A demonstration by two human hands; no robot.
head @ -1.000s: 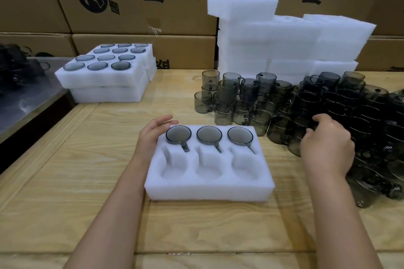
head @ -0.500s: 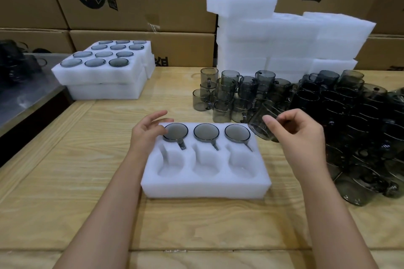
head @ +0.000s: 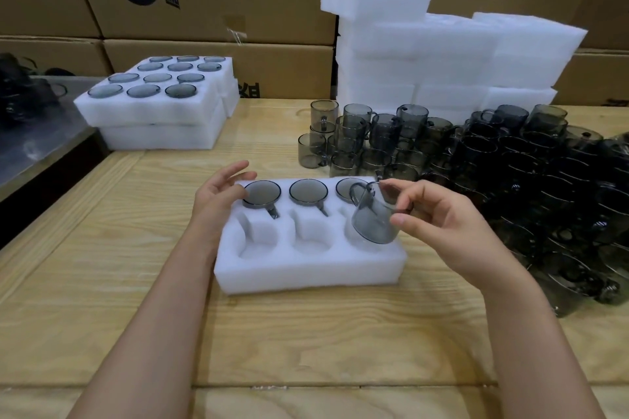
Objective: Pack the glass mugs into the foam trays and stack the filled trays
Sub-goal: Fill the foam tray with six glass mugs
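Right hand (head: 439, 224) back from mug pile (head: 510, 163), pinching glass mug (head: 374, 221) tilted over near-right pocket of foam tray (head: 306, 269): fourth fill likely next. Left hand (head: 218, 197) open at tray's far-left corner.

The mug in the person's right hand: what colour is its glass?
Smoky grey, see-through mug; the head view shows it.

A packing station in a warehouse or factory is indicated. Printed cardboard cartons (head: 211, 0) are stacked like a wall from 10 to 2 o'clock (large dark logos and characters are seen on them). A plain wooden bench (head: 102, 282) is set out for bulk work: empty foam trays (head: 442, 54) are piled at 1 o'clock, dozens of identical smoky glass mugs (head: 510, 160) are massed at 3 o'clock, and filled trays (head: 153, 116) are stacked at 10 o'clock.
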